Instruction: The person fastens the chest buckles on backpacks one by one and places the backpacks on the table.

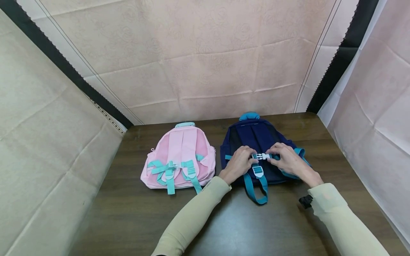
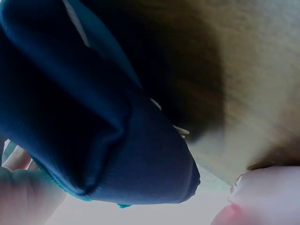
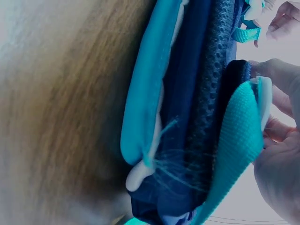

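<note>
A navy backpack [image 1: 237, 137] lies on the table with its shoulder straps facing up. Across its straps sits a white side-release buckle [image 1: 261, 156] on teal webbing. My left hand [image 1: 237, 165] pinches the buckle's left end, while my right hand [image 1: 289, 161] pinches the right end. Whether the two halves are fully locked together cannot be seen. In the right wrist view, a teal strap [image 3: 239, 131] runs down the bag's side beside my right hand [image 3: 281, 164]. The left wrist view has the navy fabric [image 2: 140, 159] covering most of my left hand [image 2: 28, 194].
A pink backpack [image 1: 201, 142] with mint straps, tied in a bow on one side, lies left of the navy one. Below the buckle, a teal strap loop [image 1: 261, 201] hangs onto the brown wooden table [image 1: 128, 220]. Pale fabric walls [image 1: 205, 71] surround the table.
</note>
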Demonstrator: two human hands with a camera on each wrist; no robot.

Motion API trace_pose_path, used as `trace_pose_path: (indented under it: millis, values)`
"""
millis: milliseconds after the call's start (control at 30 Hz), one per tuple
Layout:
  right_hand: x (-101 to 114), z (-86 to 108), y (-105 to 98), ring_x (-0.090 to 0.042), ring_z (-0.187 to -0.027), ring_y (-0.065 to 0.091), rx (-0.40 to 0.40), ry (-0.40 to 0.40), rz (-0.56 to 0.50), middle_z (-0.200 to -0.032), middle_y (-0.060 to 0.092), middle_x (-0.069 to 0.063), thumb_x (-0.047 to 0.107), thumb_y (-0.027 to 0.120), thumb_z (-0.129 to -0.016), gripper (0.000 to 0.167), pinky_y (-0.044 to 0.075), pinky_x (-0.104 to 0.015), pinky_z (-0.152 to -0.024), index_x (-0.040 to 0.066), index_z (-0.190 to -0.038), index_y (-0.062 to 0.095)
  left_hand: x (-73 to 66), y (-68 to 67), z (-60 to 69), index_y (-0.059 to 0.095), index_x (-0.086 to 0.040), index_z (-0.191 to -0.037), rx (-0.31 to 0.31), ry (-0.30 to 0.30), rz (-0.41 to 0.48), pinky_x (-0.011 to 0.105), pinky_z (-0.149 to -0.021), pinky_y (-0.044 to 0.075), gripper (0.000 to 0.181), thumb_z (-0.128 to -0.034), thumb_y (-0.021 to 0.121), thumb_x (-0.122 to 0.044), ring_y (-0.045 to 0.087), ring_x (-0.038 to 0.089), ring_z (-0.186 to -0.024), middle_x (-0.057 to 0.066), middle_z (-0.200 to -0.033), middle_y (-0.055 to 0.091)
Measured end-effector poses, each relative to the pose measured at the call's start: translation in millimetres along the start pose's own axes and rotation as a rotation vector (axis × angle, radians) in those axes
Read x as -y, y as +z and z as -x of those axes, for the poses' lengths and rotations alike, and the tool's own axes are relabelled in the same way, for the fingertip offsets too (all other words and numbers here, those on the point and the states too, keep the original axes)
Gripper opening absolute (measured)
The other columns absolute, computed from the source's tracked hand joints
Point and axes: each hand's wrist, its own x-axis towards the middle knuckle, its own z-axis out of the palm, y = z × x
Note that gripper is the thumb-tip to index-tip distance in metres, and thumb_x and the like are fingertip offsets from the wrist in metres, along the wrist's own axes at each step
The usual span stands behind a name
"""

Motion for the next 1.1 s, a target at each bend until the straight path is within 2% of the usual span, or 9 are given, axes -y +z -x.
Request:
trace_pose_path:
  millis: [433, 733, 1100]
  values:
    - [1.8, -0.4, -4.2, -0.035, -0.105, 0.065, 0.019, 0.02, -0.006, -0.115, 0.073, -0.019, 0.006, 0.081, -0.097, 0.019, 0.057, -0.057, -0.093, 0.0, -0.115, 0.081, 0.6, 2.3, -0.5, 0.079, -0.009, -0.123, -0.009, 0.002, 0.01, 0.022, -0.092, 0.055, 0.025, -0.104, 0.076, -0.025, 0.062, 0.014, -0.101, 0.003, -0.115, 0.076]
    - [1.8, -1.1, -3.2, -0.032, -0.103, 0.065, 0.029, 0.016, -0.002, -0.114, 0.073, -0.017, 0.006, 0.081, -0.097, 0.021, 0.056, -0.051, -0.091, 0.0, -0.116, 0.08, 0.8, 2.6, -0.7, 0.079, -0.009, -0.125, -0.017, 0.032, -0.002, 0.022, -0.093, 0.056, 0.026, -0.1047, 0.075, -0.025, 0.064, 0.015, -0.103, 0.003, -0.117, 0.077]
    - [3.2, -1.3, -1.6, -0.031, -0.102, 0.066, 0.045, 0.007, -0.002, -0.114, 0.073, -0.017, 0.004, 0.079, -0.098, 0.022, 0.058, -0.051, -0.09, -0.002, -0.119, 0.08, -1.9, 2.2, -2.3, 0.08, -0.007, -0.125, -0.032, 0.058, -0.013, 0.024, -0.093, 0.059, 0.029, -0.1032, 0.077, -0.025, 0.069, 0.018, -0.102, 0.006, -0.115, 0.079]
